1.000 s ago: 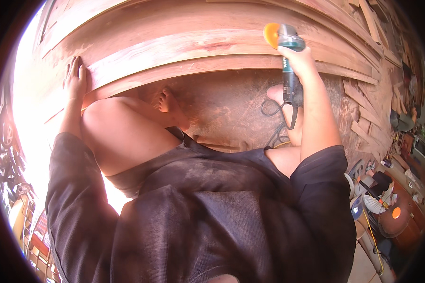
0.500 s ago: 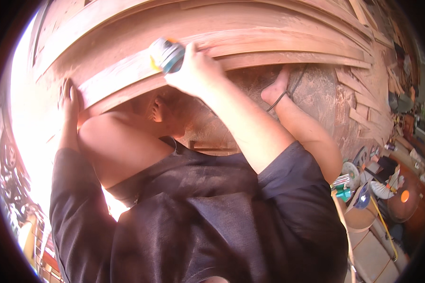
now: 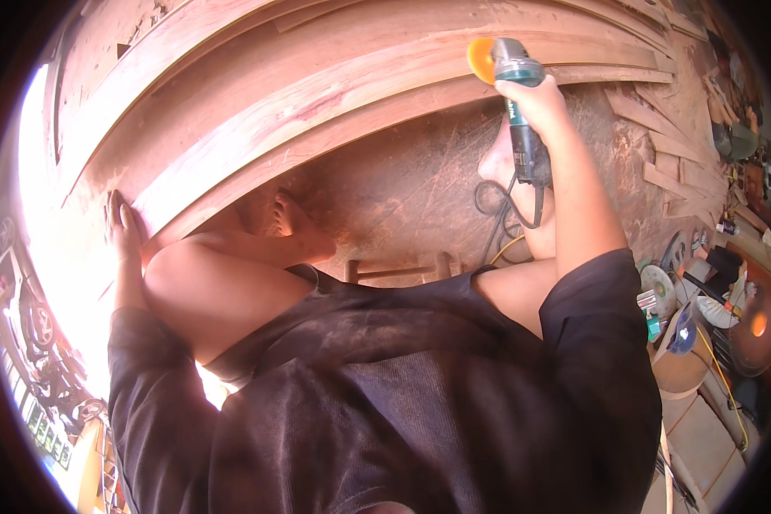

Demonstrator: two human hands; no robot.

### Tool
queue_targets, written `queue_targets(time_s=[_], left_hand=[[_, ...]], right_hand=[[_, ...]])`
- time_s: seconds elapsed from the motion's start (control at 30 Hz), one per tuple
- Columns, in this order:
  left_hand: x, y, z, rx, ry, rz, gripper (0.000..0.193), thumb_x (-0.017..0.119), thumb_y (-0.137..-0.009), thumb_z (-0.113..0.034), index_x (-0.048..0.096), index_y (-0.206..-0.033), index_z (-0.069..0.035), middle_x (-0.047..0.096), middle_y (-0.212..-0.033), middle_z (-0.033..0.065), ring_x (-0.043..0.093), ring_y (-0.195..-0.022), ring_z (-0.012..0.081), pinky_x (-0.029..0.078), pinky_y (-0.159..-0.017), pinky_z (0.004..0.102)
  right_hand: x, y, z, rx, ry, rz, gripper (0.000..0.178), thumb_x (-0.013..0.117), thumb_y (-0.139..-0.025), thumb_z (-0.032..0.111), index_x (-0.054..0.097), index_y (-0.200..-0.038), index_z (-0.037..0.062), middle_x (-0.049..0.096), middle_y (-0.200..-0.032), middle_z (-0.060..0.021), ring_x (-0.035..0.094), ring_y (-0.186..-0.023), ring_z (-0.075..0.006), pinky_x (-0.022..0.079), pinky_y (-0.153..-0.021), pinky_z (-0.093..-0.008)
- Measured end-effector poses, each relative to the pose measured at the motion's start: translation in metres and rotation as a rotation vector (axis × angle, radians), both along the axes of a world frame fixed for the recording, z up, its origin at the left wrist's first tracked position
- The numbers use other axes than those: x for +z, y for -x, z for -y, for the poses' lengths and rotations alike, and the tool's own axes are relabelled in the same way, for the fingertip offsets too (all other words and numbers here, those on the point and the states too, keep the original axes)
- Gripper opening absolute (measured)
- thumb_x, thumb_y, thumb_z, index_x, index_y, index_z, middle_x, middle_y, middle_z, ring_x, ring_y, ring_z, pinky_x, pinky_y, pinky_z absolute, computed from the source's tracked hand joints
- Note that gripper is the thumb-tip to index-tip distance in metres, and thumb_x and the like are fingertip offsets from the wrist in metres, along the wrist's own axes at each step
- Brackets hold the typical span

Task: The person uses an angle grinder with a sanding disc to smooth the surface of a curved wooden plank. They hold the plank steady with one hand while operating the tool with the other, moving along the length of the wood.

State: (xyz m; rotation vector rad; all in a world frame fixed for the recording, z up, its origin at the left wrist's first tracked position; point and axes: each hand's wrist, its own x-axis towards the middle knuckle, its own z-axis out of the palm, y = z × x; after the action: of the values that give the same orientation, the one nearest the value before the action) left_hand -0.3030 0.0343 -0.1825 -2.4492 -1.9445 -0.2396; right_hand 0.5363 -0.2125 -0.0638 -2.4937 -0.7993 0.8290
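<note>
My right hand (image 3: pixel 535 103) is closed round the upper body of a teal and black angle grinder (image 3: pixel 522 141). The grinder's orange-yellow disc (image 3: pixel 481 60) points left, over the right part of a long wooden board (image 3: pixel 317 107). From the tool's lower end a dark power cord (image 3: pixel 535 210) loops down by my right leg. At the board's left end my left hand (image 3: pixel 124 227) rests with its fingers stretched out, against the end of the wood. A narrower front edge of wood (image 3: pixel 257 182) runs along the board's near side.
More long boards (image 3: pixel 180 51) lie beyond. Wood offcuts (image 3: pixel 672 167) are piled at the right. A small wooden stool (image 3: pixel 398 270) stands between my bent legs. Grinding discs (image 3: pixel 657 283), a bucket (image 3: pixel 681 368) and a yellow cord (image 3: pixel 728 385) are at the lower right.
My right hand has carried the grinder rightward along the board, toward its right end, and the tool now stands more upright in view. My left hand stays at the left end.
</note>
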Motion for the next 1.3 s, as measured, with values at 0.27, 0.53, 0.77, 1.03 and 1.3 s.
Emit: queue_targets(time_s=[0.27, 0.53, 0.77, 1.03, 1.3], left_hand=[[0.011, -0.018, 0.009, -0.006, -0.001, 0.089, 0.055, 0.042, -0.109, -0.037, 0.054, -0.157, -0.011, 0.049, -0.165, 0.0116, 0.041, -0.155, 0.0329, 0.032, -0.127, 0.0433], [0.01, -0.019, 0.004, -0.022, -0.047, -0.006, 0.055, 0.041, -0.109, -0.036, 0.055, -0.157, -0.012, 0.049, -0.165, 0.0096, 0.04, -0.156, 0.0313, 0.031, -0.128, 0.042], [0.005, -0.001, 0.001, -0.041, -0.042, 0.022, 0.055, 0.041, -0.11, -0.039, 0.054, -0.158, -0.015, 0.048, -0.167, 0.0072, 0.038, -0.157, 0.0315, 0.03, -0.129, 0.0422], [-0.002, -0.002, -0.002, -0.019, -0.092, 0.011, 0.055, 0.041, -0.11, -0.041, 0.055, -0.157, -0.016, 0.048, -0.166, 0.0081, 0.04, -0.155, 0.0318, 0.033, -0.127, 0.043], [0.012, -0.024, 0.007, -0.031, -0.06, 0.054, 0.052, 0.046, -0.11, -0.032, 0.056, -0.155, -0.007, 0.05, -0.163, 0.0162, 0.044, -0.153, 0.0345, 0.034, -0.126, 0.042]], right_hand=[[0.016, 0.103, -0.019, 0.079, 0.102, -0.007, 0.105, 0.087, -0.078, 0.052, 0.043, -0.15, -0.0094, 0.068, -0.133, -0.0292, 0.07, -0.122, -0.0351, 0.058, -0.102, -0.0427], [0.034, 0.258, -0.046, 0.503, 0.125, 0.014, 0.087, 0.082, -0.081, 0.054, 0.048, -0.136, -0.0026, 0.074, -0.117, -0.0282, 0.075, -0.111, -0.0434, 0.06, -0.097, -0.0526], [0.032, 0.181, -0.007, 0.432, 0.181, 0.079, 0.093, 0.084, -0.08, 0.057, 0.047, -0.141, -0.0016, 0.071, -0.129, -0.0259, 0.073, -0.118, -0.0379, 0.058, -0.101, -0.0493], [0.0, 0.046, 0.013, 0.055, 0.042, -0.105, 0.103, 0.089, -0.078, 0.052, 0.045, -0.15, -0.0058, 0.069, -0.132, -0.0269, 0.07, -0.123, -0.0336, 0.056, -0.105, -0.0477], [0.02, 0.167, -0.018, 0.211, 0.052, -0.087, 0.097, 0.09, -0.081, 0.048, 0.045, -0.147, -0.0072, 0.068, -0.131, -0.0275, 0.073, -0.114, -0.034, 0.06, -0.097, -0.0447]])
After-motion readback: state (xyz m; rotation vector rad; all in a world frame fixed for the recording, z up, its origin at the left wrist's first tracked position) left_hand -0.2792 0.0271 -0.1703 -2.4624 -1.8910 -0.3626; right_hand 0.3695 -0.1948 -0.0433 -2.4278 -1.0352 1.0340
